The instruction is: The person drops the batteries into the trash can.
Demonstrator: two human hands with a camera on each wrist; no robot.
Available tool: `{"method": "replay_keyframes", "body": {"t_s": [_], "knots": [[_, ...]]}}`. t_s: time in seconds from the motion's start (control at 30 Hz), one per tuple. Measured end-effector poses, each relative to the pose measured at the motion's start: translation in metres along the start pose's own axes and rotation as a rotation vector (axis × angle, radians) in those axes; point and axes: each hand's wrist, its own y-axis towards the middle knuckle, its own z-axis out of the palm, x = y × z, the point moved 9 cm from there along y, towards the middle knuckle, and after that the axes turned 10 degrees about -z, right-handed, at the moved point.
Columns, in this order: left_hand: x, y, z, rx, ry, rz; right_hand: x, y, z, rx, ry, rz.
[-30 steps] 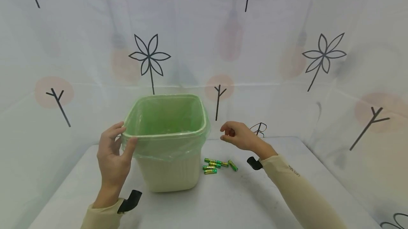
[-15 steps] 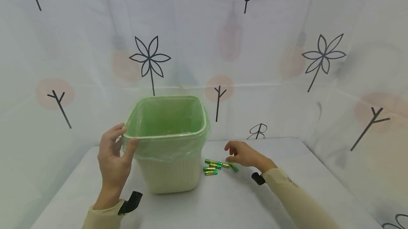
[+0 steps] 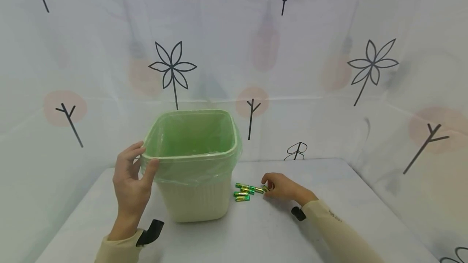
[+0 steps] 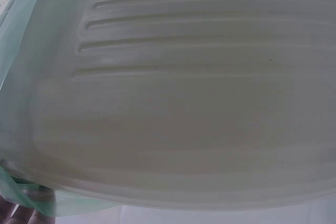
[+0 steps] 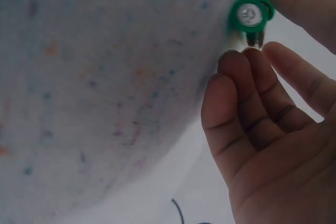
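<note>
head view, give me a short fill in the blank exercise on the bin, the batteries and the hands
1. The hand touching the bin is the person's ____ hand.
2. The bag lining the bin is coloured ____.
3. The other hand is at a small cylindrical ____.
4. In the head view, the loose batteries lie on the table to the ____ of the bin.

Missing words: left; green; battery; right.

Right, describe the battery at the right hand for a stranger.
On the white table, look right of the lined bin at the green-and-gold batteries. Yours is the rightmost battery, the only one partly hidden by the right hand.
</note>
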Motion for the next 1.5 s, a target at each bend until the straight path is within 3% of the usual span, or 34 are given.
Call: {"method": "replay_keyframes", "body": {"t_s": [1.2,1.5], "knots": [[0.000,0.000,0.001,0.004,0.021,-0.003,-0.011,-0.002,0.007,0.065,0.015,0.060],[0.001,0.000,0.001,0.004,0.011,-0.005,-0.007,-0.002,-0.008,0.038,0.005,0.044]]}}
